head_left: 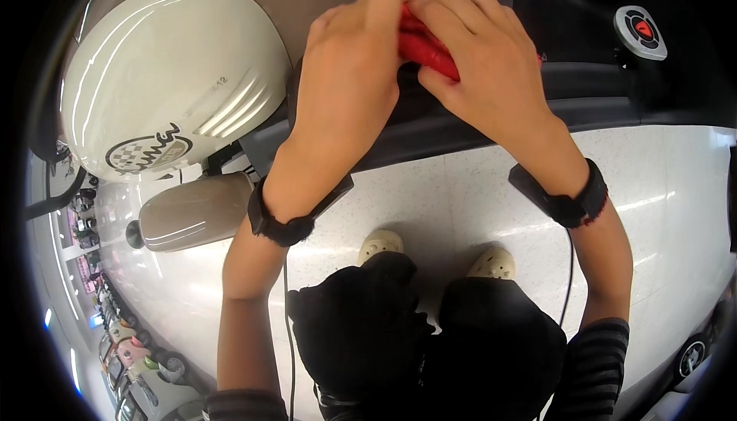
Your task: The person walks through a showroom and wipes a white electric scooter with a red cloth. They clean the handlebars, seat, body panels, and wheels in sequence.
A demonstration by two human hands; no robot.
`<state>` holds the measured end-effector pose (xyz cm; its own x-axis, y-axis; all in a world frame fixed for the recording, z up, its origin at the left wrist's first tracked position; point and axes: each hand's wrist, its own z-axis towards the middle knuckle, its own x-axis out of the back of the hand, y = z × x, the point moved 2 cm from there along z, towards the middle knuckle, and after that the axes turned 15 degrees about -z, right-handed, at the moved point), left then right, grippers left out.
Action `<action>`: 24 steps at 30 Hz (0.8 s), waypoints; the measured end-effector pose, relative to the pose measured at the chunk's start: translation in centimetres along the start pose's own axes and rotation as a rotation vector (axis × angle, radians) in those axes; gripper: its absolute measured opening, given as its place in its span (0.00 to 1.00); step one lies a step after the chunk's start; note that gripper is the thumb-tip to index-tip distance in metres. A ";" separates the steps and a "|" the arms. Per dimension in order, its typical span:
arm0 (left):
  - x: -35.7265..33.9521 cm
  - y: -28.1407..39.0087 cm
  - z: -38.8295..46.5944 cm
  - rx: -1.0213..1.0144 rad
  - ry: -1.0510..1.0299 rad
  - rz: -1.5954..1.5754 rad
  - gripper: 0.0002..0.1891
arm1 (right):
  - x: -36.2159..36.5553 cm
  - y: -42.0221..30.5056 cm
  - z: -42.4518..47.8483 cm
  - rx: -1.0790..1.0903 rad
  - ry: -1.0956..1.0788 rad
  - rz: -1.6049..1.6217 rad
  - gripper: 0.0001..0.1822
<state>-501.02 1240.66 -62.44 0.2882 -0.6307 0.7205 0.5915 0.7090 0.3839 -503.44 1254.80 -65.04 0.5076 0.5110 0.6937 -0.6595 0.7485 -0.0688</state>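
Both my hands meet on a folded red cloth [429, 49] at the top middle of the head view. My left hand [354, 64] grips its left side, and my right hand [483, 47] closes over its right side. Parts of the cloth are hidden behind the fingers. Beneath them lies the dark plastic footboard [587, 81] of a motor scooter. To the left of my left hand bulges the scooter's glossy cream side panel [173, 75], which bears a logo and slanted ridges.
A taupe rounded scooter part [196, 211] juts out at the left. A silver round-cornered device with a red emblem [640, 32] stands at the upper right. Cream clogs [494, 264] rest on the pale floor [443, 191]. Several scooters [132, 352] line the lower left.
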 end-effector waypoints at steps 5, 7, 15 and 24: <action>-0.1 0.1 1.8 0.076 -0.129 -0.046 0.13 | 0.4 0.9 0.9 -0.066 -0.099 -0.001 0.26; -0.9 0.8 3.0 0.016 -0.122 0.005 0.09 | 0.9 2.0 0.7 -0.124 -0.123 -0.011 0.26; -5.5 1.9 4.4 -0.345 -0.031 -0.003 0.11 | 0.3 5.2 -4.2 -0.509 0.064 0.005 0.25; -6.4 3.0 1.5 -0.405 -0.069 0.096 0.12 | -2.1 0.3 -7.8 -0.601 0.214 0.098 0.29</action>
<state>-502.22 1247.33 -65.00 0.3132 -0.5351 0.7845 0.8167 0.5734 0.0650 -500.40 1257.23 -72.13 0.6013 0.6154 0.5096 -0.3142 0.7685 -0.5573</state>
